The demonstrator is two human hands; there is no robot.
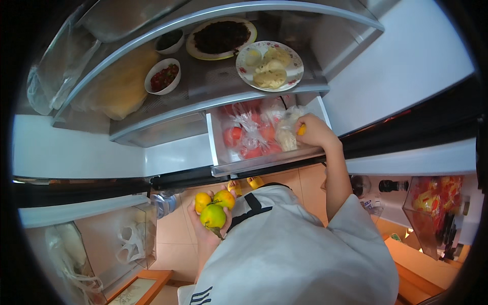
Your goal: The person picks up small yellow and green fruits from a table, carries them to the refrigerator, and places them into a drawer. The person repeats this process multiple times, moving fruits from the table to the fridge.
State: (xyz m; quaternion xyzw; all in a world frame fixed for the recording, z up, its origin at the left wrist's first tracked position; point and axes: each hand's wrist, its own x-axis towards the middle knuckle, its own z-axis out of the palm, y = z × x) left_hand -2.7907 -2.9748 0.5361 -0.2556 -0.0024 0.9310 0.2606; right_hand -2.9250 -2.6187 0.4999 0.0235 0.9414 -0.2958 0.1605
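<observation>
My left hand (201, 234) is cupped around three mandarins below the fridge drawer: two orange-yellow ones and a greener mandarin (213, 217) with a leaf. Inside the pulled-out drawer (264, 164), at its right end, my right hand (317, 133) has its fingers closed on an orange-yellow mandarin (302, 129), mostly covered by the fingers. Right beside that hand lies a clear plastic bag with pale contents (286, 134). A knotted clear bag of round red fruit (247, 129) fills the drawer's left and middle.
On the glass shelf above stand a floral plate of pale food (269, 79), a plate of dark food (223, 38) and a bowl of chopped red food (163, 80). Open fridge doors flank me, with bags in the left door bin (133, 241) and red packets (434, 201) in the right.
</observation>
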